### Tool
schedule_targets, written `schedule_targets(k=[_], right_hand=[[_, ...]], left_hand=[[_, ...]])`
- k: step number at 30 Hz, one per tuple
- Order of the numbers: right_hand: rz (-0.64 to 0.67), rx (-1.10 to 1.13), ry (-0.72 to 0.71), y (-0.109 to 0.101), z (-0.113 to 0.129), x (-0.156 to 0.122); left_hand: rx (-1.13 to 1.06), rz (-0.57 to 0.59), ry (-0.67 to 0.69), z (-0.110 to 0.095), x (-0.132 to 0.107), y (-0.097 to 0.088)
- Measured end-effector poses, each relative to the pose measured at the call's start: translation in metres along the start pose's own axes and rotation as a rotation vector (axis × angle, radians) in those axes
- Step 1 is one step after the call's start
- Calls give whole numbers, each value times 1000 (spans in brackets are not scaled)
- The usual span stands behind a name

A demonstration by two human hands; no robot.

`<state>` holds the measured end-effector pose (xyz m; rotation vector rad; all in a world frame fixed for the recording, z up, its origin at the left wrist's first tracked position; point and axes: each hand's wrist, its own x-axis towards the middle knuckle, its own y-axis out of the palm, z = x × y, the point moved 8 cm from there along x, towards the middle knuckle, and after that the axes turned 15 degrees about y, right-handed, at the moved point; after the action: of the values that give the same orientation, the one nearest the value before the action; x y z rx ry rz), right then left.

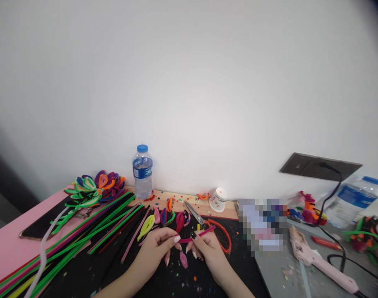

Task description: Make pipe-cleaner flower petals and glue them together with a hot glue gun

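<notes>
My left hand [156, 248] and my right hand [207, 250] meet over a black mat [120, 273] near the table's front. Both pinch a thin magenta pipe cleaner [199, 236] that runs from the left fingertips up to the right. A small pink loop [183, 260] lies on the mat just below the fingers. Bent petal loops in yellow [146, 226], blue, orange and magenta [180, 221] lie just beyond the hands.
Long green, pink and black pipe cleaners [83, 236] fan out left, with a pile of coloured loops [92, 188] behind. Orange-handled scissors [212, 227], a water bottle [142, 171], a small white cup [218, 200] and a pink glue gun [316, 260] with its cord lie around. Another bottle [352, 203] stands at the right.
</notes>
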<state>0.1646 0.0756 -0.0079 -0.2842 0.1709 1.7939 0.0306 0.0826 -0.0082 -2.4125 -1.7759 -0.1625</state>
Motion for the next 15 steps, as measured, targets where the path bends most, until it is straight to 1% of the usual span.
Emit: schedule_targets(k=[3, 5, 11, 15], right_hand=[[13, -16, 3, 1, -1, 0], [14, -15, -5, 1, -2, 1], [22, 6, -19, 1, -2, 3], [40, -93, -57, 7, 4, 0]], left_hand=[[29, 12, 8, -1, -1, 0], [67, 48, 30, -2, -2, 2], [248, 230, 122, -10, -10, 14], [390, 329, 228, -15, -12, 23]])
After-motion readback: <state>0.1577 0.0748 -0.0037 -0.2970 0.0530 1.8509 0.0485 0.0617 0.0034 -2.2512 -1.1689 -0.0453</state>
